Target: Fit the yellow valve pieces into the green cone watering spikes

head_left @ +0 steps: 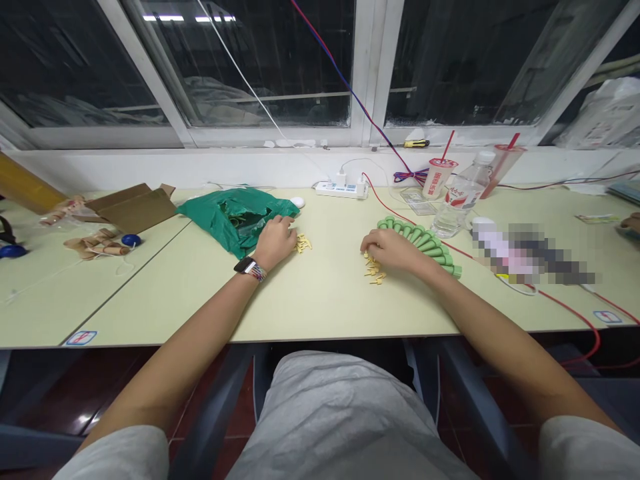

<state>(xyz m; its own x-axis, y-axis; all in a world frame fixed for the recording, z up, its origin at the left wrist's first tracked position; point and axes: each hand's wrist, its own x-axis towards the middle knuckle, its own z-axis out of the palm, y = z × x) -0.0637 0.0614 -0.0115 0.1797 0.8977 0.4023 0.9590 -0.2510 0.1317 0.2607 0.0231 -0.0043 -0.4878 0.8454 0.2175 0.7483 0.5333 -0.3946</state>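
Note:
My left hand (277, 243) rests on the pale green table (320, 300) with its fingers curled together, a dark-faced watch on the wrist. Just beyond its fingertips lies a small heap of yellow pieces (303, 243), and a green plastic bag (233, 220) sits beside it. My right hand (393, 250) lies curled over scattered yellow pieces (373, 272). A curved row of green tapered parts (423, 240) runs around its far side. Whether either hand holds anything is hidden by the fingers.
A white power strip (341, 190) with plugged-in chargers and a white mouse (297, 202) lie toward the window. Further right stand a water bottle (457, 197) and a drinking cup (440, 177). A cardboard box (130, 210) sits at left, and a red wire (560, 310) crosses the table's right side.

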